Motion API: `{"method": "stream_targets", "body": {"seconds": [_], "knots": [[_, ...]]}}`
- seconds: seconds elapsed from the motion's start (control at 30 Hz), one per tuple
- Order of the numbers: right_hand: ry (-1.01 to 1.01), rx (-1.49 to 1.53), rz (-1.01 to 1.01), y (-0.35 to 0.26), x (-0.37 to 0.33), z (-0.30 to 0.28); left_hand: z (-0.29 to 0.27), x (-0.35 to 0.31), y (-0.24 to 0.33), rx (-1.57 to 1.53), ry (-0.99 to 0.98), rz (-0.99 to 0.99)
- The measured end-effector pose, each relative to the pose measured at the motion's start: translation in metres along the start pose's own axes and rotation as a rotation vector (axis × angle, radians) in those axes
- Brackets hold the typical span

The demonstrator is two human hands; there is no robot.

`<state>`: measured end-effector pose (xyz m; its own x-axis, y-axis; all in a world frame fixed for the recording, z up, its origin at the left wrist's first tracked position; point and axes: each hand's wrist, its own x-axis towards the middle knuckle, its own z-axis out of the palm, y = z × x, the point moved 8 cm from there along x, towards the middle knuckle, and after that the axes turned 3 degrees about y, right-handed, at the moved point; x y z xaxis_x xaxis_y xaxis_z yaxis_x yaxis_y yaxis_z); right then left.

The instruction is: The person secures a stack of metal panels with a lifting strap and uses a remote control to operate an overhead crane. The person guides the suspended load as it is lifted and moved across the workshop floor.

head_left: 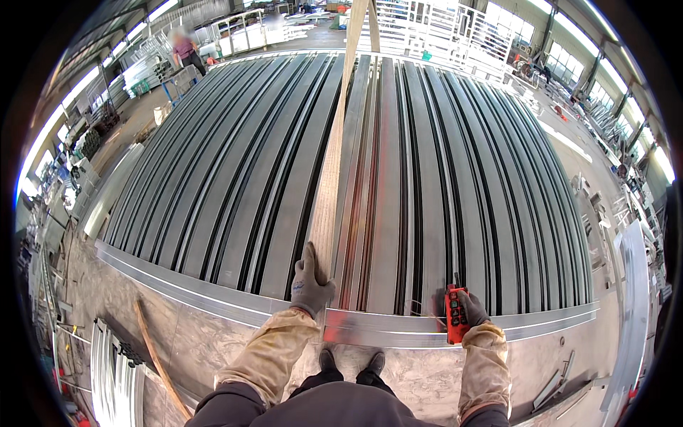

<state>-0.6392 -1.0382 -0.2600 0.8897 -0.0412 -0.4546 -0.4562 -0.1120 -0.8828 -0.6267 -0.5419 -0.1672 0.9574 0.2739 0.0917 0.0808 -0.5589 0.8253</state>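
A beige webbing lifting strap (329, 185) comes down from above over the large grey slatted metal panel (284, 178). My gloved left hand (311, 286) is closed at the strap's lower part, one finger pointing up along it. Part of its grip is hidden. In my gloved right hand (472, 310) is a red handheld remote control (455, 313) with dark buttons, held upright above the panel's near rail (398, 329). The panel has long slats with dark gaps between them, and a red reflection runs along its middle.
A long wooden stick (160, 352) leans at lower left beside stacked pale metal profiles (117, 377). White metal frames (441, 35) stand beyond the panel. Another person (186, 51) is at the far left. Metal pieces (555, 388) lie at lower right.
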Motion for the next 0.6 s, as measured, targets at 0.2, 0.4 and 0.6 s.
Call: {"method": "stream_targets", "body": {"seconds": [0.2, 0.4, 0.6], "knots": [[0.02, 0.107, -0.099, 0.032, 0.015, -0.019, 0.01, 0.0, 0.001, 0.105, 0.006, 0.012], [-0.035, 0.011, -0.079, 0.021, 0.01, 0.0, -0.004, -0.003, -0.007, 0.089, 0.033, 0.024], [-0.041, -0.059, -0.149, 0.033, 0.013, -0.009, -0.004, -0.009, -0.002, 0.067, 0.038, 0.02]]}}
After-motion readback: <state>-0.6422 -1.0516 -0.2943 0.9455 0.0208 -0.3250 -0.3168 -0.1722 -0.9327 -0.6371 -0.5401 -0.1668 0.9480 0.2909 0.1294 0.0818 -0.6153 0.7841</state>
